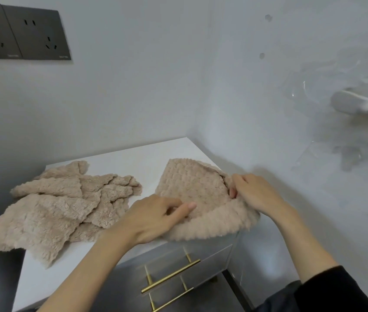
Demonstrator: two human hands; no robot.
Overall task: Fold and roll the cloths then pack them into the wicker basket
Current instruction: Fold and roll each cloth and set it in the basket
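Note:
A beige fluffy cloth lies on the right part of the white cabinet top, its near edge rolled up into a thick ridge over the cabinet's front edge. My left hand pinches the roll at its left end. My right hand grips the roll's right end, fingers curled into the fabric. A heap of several more beige cloths lies crumpled on the left part of the top, apart from both hands. No wicker basket is in view.
The cabinet stands in a wall corner, with walls behind and to the right. Its grey drawers carry brass bar handles below the front edge. Dark wall sockets sit high on the left. Clear plastic sheeting hangs at the right.

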